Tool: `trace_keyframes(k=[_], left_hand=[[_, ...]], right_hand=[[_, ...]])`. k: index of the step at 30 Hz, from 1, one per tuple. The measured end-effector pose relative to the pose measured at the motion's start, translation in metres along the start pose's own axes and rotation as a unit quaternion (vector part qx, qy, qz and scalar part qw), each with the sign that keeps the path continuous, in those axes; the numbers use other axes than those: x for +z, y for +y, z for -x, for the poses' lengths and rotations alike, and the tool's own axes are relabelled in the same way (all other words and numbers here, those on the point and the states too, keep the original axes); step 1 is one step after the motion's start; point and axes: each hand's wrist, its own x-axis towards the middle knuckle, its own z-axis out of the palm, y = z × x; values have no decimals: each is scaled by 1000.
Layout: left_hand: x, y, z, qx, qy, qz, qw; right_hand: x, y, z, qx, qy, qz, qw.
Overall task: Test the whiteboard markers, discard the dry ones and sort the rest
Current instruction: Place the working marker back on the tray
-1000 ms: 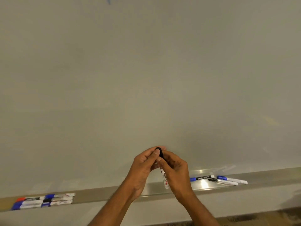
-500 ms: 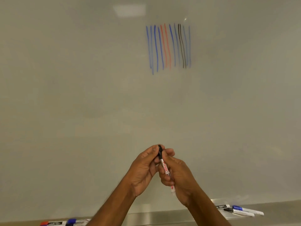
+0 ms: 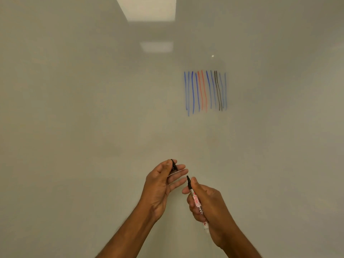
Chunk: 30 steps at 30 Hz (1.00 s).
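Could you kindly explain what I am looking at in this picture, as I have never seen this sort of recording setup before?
There is no machine here: these are a person's two bare hands, filmed by a wide-angle camera worn on the head, looking forward and down. The pale surface filling the view is a whiteboard, which bears a cluster of upright test strokes in blue, red and black. The bright patches near the top look like ceiling lights mirrored in the board. The left hand pinches a small black cap between thumb and fingers. The right hand grips an uncapped whiteboard marker, its black tip pointing up, with "Flair" in red on the white barrel. Cap and tip are apart.
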Motion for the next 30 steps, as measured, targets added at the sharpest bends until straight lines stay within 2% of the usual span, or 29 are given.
trace_keyframes(k=[3,6,8,10,12,13,17,21,30], left_hand=[[3,15,-8,44,29,2,999],[7,35,-19,86,37,6,996],[9,47,-27,115,39,-1,993],[10,57,-34,170,50,-54,983],[9,65,-40,252,70,-154,953],[8,68,-44,290,76,-195,934],[3,77,-68,401,93,-297,861],[-1,89,-100,498,84,-368,780],[5,109,-165,625,95,-454,628]], right_hand=[[-4,-26,-3,-68,-35,-3,997],[-7,-52,-13,-160,4,-14,987],[-7,-69,-19,-180,0,-73,981],[-8,-82,-29,-154,-44,-199,967],[-9,-91,-38,-135,-79,-292,943],[-9,-95,-42,-142,-81,-291,942],[1,-109,-51,-231,5,-130,964],[17,-123,-59,-333,94,37,938],[33,-144,-94,-452,170,82,872]])
